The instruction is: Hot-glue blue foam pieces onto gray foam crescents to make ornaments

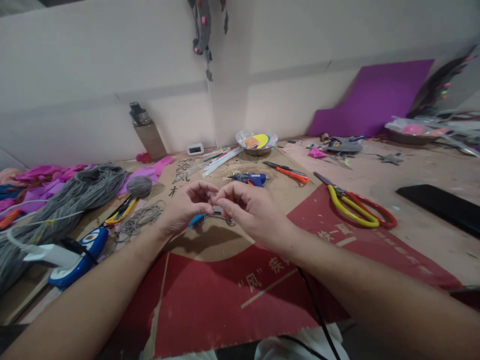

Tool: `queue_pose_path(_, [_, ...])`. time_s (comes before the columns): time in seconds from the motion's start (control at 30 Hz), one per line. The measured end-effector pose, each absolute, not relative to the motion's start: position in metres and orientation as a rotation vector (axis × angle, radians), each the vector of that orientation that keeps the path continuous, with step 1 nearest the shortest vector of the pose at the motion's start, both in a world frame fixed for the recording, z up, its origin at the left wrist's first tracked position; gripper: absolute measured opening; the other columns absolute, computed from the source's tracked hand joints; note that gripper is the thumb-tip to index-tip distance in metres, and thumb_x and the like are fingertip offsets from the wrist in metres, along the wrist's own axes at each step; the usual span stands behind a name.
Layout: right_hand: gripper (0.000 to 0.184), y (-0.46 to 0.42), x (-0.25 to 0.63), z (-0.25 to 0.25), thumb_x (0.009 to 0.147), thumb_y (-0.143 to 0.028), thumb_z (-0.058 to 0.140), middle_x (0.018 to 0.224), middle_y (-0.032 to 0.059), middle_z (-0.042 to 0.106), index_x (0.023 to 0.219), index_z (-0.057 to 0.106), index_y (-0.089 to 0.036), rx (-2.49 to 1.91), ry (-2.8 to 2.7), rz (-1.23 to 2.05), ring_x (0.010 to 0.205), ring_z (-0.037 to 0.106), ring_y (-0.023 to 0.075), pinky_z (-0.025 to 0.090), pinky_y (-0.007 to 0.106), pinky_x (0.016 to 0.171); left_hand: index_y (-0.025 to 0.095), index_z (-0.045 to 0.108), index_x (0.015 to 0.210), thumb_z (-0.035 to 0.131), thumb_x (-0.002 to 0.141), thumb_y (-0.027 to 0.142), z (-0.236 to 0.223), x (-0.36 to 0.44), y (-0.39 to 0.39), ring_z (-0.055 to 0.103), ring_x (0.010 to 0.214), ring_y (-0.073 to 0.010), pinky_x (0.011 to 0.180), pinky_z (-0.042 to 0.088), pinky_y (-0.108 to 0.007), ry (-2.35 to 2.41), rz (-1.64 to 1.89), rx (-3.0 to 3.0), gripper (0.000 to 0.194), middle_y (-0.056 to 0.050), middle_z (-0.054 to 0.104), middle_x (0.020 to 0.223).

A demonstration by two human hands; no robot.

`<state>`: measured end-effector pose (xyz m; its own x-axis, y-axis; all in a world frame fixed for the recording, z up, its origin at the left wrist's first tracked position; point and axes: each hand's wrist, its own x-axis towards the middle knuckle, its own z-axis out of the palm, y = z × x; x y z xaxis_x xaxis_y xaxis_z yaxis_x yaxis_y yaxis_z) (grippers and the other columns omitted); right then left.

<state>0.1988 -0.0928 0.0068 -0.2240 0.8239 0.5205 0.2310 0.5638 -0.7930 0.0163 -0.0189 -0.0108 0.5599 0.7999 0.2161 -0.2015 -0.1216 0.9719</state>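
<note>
My left hand (187,206) and my right hand (249,207) meet fingertip to fingertip over the cardboard sheet. Both are closed in a pinch at the same spot. Whatever they pinch is too small to name and mostly covered by the fingers. Under the hands lie a small blue piece (196,220) and a bit of grey cord. A blue glue gun (252,178) rests just beyond my right hand. To the left of my left hand are loose grey yarn (140,220) and a small grey yarn ball (139,186).
Red-and-yellow-handled scissors (356,204) and a black phone-like slab (442,205) lie to the right. An orange cutter (292,173) is behind. At left sit a thick grey yarn hank (75,200), a blue power strip (92,245) and yellow-handled snips (122,210). A black cable (317,305) crosses the front edge.
</note>
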Motion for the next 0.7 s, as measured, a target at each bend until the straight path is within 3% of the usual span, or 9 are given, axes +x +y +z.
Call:
queue_pose_path(0.23, [0.009,-0.0933,0.1992,0.0037,0.088,-0.020,0.053,0.079,0.0013,0.065,0.085,0.061,-0.018,-0.937,-1.973,0.359,0.070,0.054,0.0106,0.039,0.024,0.066,0.016,0.070,0.089,0.088,0.051,0.018,-0.0058,0.0196,-0.0232,0.062,0.070,-0.0123,0.066,0.051,-0.022,0.608,0.886,1.491,0.042,-0.002,0.068,0.078])
queue_pose_path(0.43, [0.010,-0.0906,0.2029,0.0011,0.086,-0.014,0.049,0.079,0.0038,0.062,0.081,0.057,-0.016,-0.910,-2.144,0.139,0.074,0.052,0.0136,0.038,0.026,0.069,0.015,0.069,0.090,0.086,0.054,0.017,-0.0059,0.0181,-0.0217,0.063,0.070,-0.0130,0.067,0.052,-0.024,0.633,0.817,1.525,0.040,-0.003,0.069,0.078])
queue_pose_path(0.7, [0.006,-0.0907,0.1992,0.0036,0.078,-0.013,0.052,0.067,-0.0026,0.053,0.075,0.051,-0.018,-1.009,-1.985,0.357,0.059,0.043,0.0084,0.033,0.023,0.058,0.017,0.070,0.090,0.086,0.056,0.021,-0.0069,0.0180,-0.0220,0.064,0.073,-0.0132,0.070,0.052,-0.023,0.615,0.814,1.542,0.038,-0.003,0.070,0.081])
